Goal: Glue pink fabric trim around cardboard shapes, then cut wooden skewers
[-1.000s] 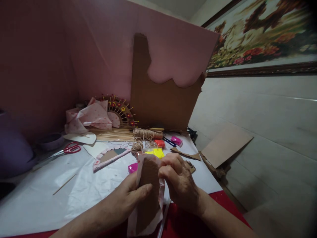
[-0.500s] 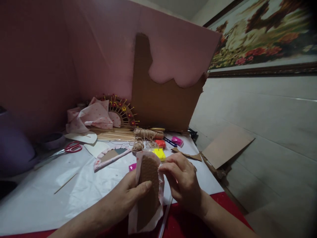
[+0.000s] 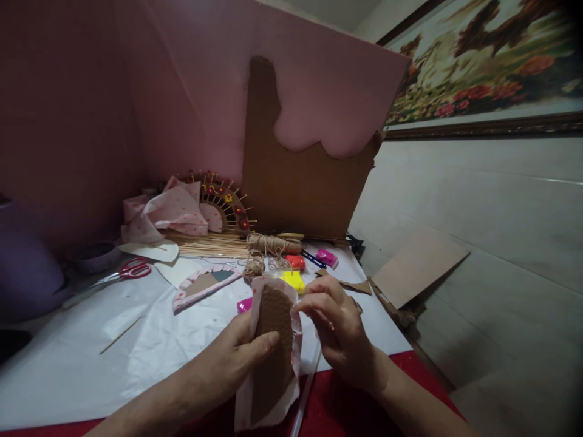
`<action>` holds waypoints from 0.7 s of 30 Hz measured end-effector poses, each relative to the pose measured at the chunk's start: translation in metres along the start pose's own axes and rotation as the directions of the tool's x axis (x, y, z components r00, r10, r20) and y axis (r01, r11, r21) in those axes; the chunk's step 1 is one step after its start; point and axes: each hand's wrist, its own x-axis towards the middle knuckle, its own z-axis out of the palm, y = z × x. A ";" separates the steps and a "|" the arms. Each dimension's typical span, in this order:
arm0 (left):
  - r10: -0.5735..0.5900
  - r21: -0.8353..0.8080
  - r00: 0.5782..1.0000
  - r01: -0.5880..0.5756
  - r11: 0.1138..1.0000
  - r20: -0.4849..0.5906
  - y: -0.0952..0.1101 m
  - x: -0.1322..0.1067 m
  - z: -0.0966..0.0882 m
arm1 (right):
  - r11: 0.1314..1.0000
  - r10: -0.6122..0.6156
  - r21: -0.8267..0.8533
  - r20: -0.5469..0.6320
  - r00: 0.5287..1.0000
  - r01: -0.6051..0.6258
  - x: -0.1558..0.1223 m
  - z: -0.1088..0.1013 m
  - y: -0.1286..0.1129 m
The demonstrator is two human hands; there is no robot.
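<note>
With our left hand (image 3: 246,347) we are gripping the cardboard (image 3: 272,367); whether our right hand (image 3: 340,328) is pinching, we cannot tell. The cloth (image 3: 286,403) is curling along the curved side, lying unfolded below.

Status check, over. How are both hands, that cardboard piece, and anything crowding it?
Left hand gripping cardboard piece, thumb across its face. Right hand at fabric edge, grip unclear. Yellow packet just beyond, nothing visibly blocking.

No readable text, label, brand or number anywhere from where I stood. Any print on the yellow packet (image 3: 293,281) or pink packet (image 3: 327,258) was too small to make out.
</note>
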 end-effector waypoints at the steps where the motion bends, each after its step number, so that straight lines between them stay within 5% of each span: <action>1: 0.002 -0.001 1.000 -0.002 1.000 0.010 0.000 0.000 0.000 | 1.000 0.013 -0.022 0.012 1.000 -0.012 0.001 0.000 0.000; 14: -0.009 -0.009 1.000 0.009 1.000 0.014 0.001 -0.003 0.002 | 0.988 -0.028 -0.147 0.083 0.996 0.040 0.002 0.002 0.003; 21: -0.029 -0.036 1.000 0.029 0.999 0.013 -0.001 -0.004 0.002 | 0.998 0.005 0.055 0.120 0.993 -0.012 0.001 0.001 0.004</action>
